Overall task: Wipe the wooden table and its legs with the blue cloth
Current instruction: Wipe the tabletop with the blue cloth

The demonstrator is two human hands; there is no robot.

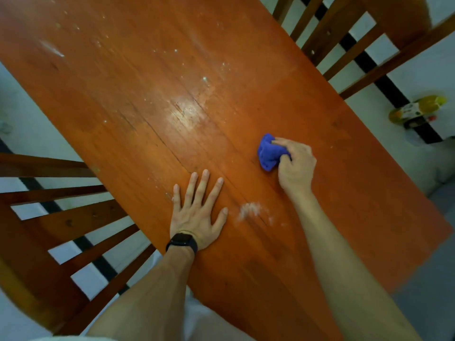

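Observation:
The orange-brown wooden table (pixel 152 77) fills the view, its top scratched and flecked with white dust, with a white powdery patch (pixel 251 210) near me. My right hand (pixel 294 166) presses a bunched blue cloth (pixel 268 153) onto the tabletop right of centre, fingers closed around it. My left hand (pixel 197 210) lies flat on the table with fingers spread, a black watch on its wrist. The table legs are hidden under the top.
A wooden chair with slats (pixel 61 225) stands at the table's left side, another wooden chair (pixel 344 38) at the upper right. A yellow bottle (pixel 418 109) lies on the pale floor with black stripes at the right.

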